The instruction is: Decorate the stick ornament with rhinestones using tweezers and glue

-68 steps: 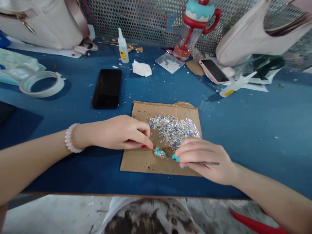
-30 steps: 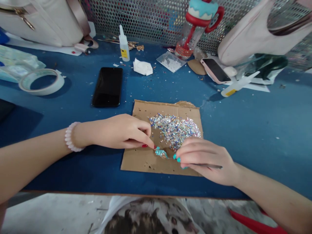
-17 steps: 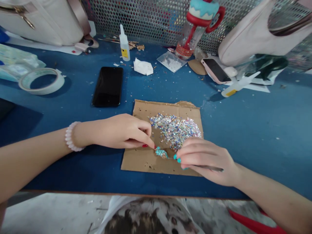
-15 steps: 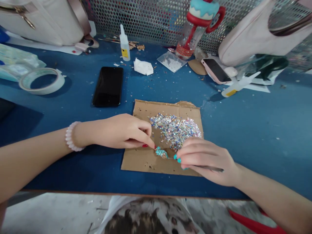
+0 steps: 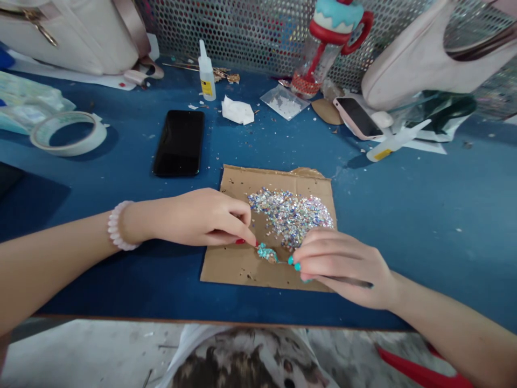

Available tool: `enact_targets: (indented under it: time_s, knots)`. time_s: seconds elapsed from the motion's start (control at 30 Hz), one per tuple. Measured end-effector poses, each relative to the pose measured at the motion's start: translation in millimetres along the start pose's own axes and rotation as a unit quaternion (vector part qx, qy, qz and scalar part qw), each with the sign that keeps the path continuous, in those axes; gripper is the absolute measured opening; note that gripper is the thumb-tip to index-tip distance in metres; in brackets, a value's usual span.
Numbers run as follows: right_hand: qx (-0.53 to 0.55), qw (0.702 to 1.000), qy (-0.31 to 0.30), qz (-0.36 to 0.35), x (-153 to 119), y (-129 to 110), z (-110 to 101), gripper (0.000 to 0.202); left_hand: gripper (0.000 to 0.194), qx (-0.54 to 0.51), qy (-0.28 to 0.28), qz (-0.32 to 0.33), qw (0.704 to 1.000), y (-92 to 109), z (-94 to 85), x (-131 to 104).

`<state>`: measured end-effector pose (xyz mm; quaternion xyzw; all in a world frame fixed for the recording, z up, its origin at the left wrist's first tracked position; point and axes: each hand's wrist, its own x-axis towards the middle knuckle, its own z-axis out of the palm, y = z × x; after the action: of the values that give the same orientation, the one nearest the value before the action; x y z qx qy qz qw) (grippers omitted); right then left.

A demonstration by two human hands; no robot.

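A small ornament [image 5: 265, 252], covered in turquoise stones with a brownish patch at its lower right, hangs just above the sheet of cardboard [image 5: 230, 265]. My left hand [image 5: 210, 218], with red nails, pinches its left end between thumb and finger. From the right, my right hand [image 5: 343, 264], with turquoise nails, is closed round thin metal tweezers [image 5: 283, 262], whose tip meets or nearly meets the ornament's lower right side. Most of the tweezers is hidden by the fingers. A spread of glittering rhinestones [image 5: 293, 213] lies on the cardboard just behind both hands.
Behind the cardboard on the blue table [image 5: 258, 145] are a black phone [image 5: 180, 143], a glue bottle [image 5: 207, 78], crumpled tissue [image 5: 237, 110] and a small plastic bag [image 5: 285, 101]. Tape [image 5: 70, 134] lies left; a pink phone [image 5: 357, 118] and second glue bottle [image 5: 396, 143] lie right.
Hardly anything differs: both hands and the ornament hold nearly the same position. The tweezers' rear end shows slightly less behind the right hand's fingers.
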<state>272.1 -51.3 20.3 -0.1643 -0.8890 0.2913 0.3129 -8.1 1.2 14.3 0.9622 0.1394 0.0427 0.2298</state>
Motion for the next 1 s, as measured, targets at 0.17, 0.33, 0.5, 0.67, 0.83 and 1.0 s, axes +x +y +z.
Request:
enact_targets:
  time_s: [0.17,0.33,0.5,0.67,0.83,1.0]
  knots:
    - [0.004,1.000,0.001,-0.005,1,0,1,0.012,0.030,-0.001,0.002,0.001,1.000,0,-0.1,0]
    - [0.002,1.000,0.001,-0.003,0,0,1,0.012,0.030,-0.004,0.014,0.002,1.000,0,0.0,0]
    - [0.010,1.000,0.006,-0.001,1,0,0,0.013,0.031,0.000,0.006,-0.002,1.000,0,-0.3,0]
    - [-0.002,1.000,0.031,0.005,0,3,-4,0.012,0.031,0.001,0.002,-0.001,1.000,-1,0.7,-1]
    - [-0.063,0.996,0.064,0.003,-3,14,-7,0.006,0.031,0.008,-0.002,-0.003,1.000,-1,1.7,-2]
    - [-0.109,0.992,0.055,0.012,-4,24,-9,0.009,0.031,0.009,-0.003,-0.005,1.000,0,0.6,-2]
